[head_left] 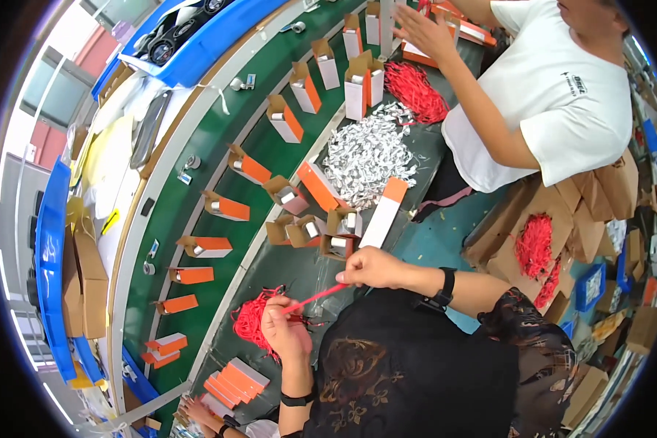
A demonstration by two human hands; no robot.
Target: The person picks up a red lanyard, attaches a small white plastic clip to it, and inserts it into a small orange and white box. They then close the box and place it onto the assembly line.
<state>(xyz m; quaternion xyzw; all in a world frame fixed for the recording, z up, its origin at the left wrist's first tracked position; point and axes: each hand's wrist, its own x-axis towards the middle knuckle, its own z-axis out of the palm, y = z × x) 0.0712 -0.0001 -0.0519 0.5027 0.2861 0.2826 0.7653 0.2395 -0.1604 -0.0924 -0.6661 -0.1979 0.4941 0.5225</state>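
A red strap (pixel 320 297) is stretched taut between my two hands. My right hand (pixel 372 267) pinches its upper end, and my left hand (pixel 283 327) has closed round the lower end. Beside the left hand lies a tangled pile of red straps (pixel 250 321) on the dark green table (pixel 264 269). A long white box with an orange end (pixel 384 212) rests just beyond my right hand. Several open orange-and-white boxes (pixel 305 231) stand farther off, with white contents showing inside.
A heap of small white packets (pixel 366 157) covers the table ahead. Boxes (pixel 226 206) line a green conveyor (pixel 252 146) on the left. A co-worker in a white shirt (pixel 540 95) stands at the right; another's hand (pixel 197 412) is near stacked boxes (pixel 237 381).
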